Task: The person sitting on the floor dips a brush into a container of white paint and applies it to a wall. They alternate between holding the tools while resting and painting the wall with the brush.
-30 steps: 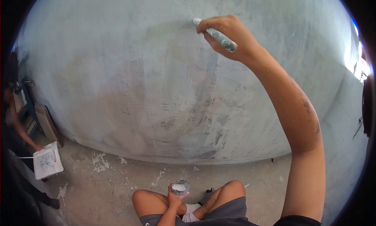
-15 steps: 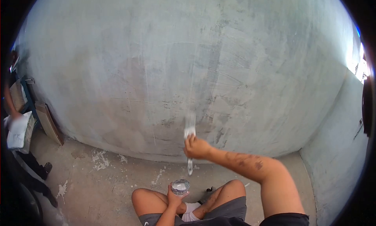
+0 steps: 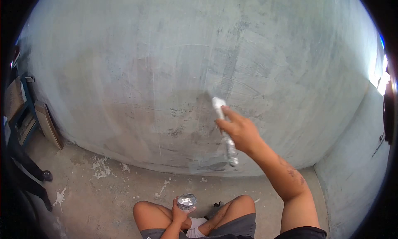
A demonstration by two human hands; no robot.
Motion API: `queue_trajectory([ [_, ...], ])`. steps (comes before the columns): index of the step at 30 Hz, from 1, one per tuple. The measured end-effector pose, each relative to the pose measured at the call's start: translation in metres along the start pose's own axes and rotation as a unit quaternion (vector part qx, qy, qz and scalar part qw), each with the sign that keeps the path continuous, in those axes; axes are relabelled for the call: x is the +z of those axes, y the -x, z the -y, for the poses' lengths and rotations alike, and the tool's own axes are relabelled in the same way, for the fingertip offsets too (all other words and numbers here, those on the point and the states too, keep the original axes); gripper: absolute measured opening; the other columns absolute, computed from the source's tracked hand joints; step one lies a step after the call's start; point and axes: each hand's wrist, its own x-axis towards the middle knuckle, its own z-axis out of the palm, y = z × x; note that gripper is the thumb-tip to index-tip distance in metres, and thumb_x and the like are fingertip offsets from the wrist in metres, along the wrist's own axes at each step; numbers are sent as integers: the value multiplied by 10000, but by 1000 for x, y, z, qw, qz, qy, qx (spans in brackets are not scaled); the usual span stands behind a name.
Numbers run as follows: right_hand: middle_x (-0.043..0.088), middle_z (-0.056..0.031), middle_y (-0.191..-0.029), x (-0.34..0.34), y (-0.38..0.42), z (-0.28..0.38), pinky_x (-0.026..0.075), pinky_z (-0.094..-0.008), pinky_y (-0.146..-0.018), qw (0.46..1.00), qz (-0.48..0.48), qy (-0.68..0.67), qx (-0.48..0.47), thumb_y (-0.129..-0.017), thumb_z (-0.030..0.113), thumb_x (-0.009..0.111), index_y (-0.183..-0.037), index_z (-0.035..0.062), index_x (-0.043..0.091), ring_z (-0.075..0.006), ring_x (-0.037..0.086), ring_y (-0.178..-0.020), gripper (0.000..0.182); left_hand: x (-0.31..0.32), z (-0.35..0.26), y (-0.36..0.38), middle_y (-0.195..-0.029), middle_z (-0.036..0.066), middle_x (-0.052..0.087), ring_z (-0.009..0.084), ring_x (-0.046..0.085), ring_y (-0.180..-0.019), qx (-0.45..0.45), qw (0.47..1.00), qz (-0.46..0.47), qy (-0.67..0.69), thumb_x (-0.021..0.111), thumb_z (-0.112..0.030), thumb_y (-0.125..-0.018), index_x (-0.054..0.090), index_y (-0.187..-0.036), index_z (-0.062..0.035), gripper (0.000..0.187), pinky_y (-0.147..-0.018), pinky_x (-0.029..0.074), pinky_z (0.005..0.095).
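Note:
My right hand (image 3: 237, 129) is closed round the handle of a paint-stained brush (image 3: 229, 150), raised in front of the grey wall (image 3: 124, 81). The brush head points up and left towards the wall; its bristles are blurred, so contact with the wall is unclear. Low in the view, my left hand (image 3: 180, 212) holds a small round container (image 3: 187, 201) over my crossed legs. Something whitish and shiny shows inside the container. Patchy streaks and rough dark marks cover the wall around the brush.
The concrete floor (image 3: 103, 193) has white splatters. At the left, the dark-clad legs of another person (image 3: 31, 166) stand near a blue frame (image 3: 27, 94) and leaning boards (image 3: 49, 125). A side wall (image 3: 352, 156) rises at the right, with a bright opening above.
My right hand has moved up and to the right with the brush, which now tilts left. My left hand still holds the container. The other person's hand and the white object it held have left view.

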Motion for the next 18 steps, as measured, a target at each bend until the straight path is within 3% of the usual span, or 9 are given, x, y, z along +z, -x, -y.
queue_trajectory([
  [2, 581, -303, -1310, -15, 5, -11, 619, -387, -746, 991, -120, 42, -46, -861, 134, 635, -1027, 90, 658, -392, 668, -1126, 174, 2, 5, -1, -1233, 163, 654, 261, 648, -1125, 1, 999, -1, -48, 1012, -305, -516, 440, -1349, -10, 1053, -939, 526, 374],
  [3, 581, -303, -1310, -12, 9, -14, 619, -387, -746, 991, -120, 41, -45, -861, 134, 635, -1027, 90, 658, -392, 668, -1126, 174, 3, 11, -3, -1238, 168, 653, 264, 648, -1130, 1, 1000, 3, -22, 1013, -313, -514, 439, -1356, -5, 1065, -943, 527, 375],
  [5, 602, -335, -1249, 2, 14, -17, 627, -386, -738, 969, -152, 174, -90, -837, 157, 668, -953, 82, 662, -425, 667, -1121, 139, -1, 11, -2, -1244, 173, 651, 268, 647, -1134, -2, 1000, 10, 2, 1015, -320, -511, 437, -1363, 1, 1078, -946, 527, 376],
  [6, 602, -335, -1249, 22, 27, -17, 627, -386, -738, 969, -152, 172, -88, -837, 157, 668, -953, 82, 662, -425, 667, -1121, 139, 0, 9, -2, -1241, 177, 652, 270, 648, -1133, -8, 999, 12, 29, 1015, -323, -511, 433, -1367, 7, 1087, -949, 527, 376],
  [9, 599, -356, -1231, 98, 82, -7, 633, -412, -744, 986, -32, 124, -111, -822, 179, 669, -898, 87, 645, -447, 681, -1074, 121, 0, 1, -2, -1234, 183, 654, 273, 649, -1129, -10, 999, 14, 43, 1016, -322, -513, 426, -1369, 17, 1093, -954, 526, 372],
  [13, 599, -349, -1238, 118, 114, 15, 633, -425, -735, 988, 57, 53, -134, -835, 199, 659, -908, 101, 637, -444, 678, -1085, 124, 1, -3, 1, -1233, 179, 655, 267, 648, -1128, -10, 999, 3, 41, 1017, -313, -515, 421, -1372, 14, 1094, -956, 525, 366],
  [15, 597, -337, -1254, 93, 104, 13, 632, -416, -732, 991, 59, 29, -117, -819, 189, 672, -915, 108, 632, -445, 662, -1117, 132, 2, 2, -1, -1228, 166, 647, 263, 644, -1118, -14, 998, 9, 53, 1016, -280, -518, 416, -1344, 6, 1060, -953, 522, 366],
  [17, 591, -332, -1268, 68, 85, 0, 630, -400, -735, 992, -46, 76, -95, -805, 174, 680, -913, 107, 634, -443, 647, -1147, 135, 3, 14, -1, -1224, 153, 640, 260, 639, -1107, -21, 998, 19, 62, 1015, -247, -522, 411, -1316, -2, 1027, -950, 518, 365],
  [18, 591, -332, -1268, 55, 74, -6, 630, -400, -735, 992, -46, 77, -92, -805, 174, 680, -913, 107, 634, -443, 647, -1147, 135, 4, 22, -4, -1231, 161, 646, 261, 642, -1117, -6, 998, 14, 53, 1015, -278, -519, 420, -1340, -1, 1051, -951, 521, 366],
])
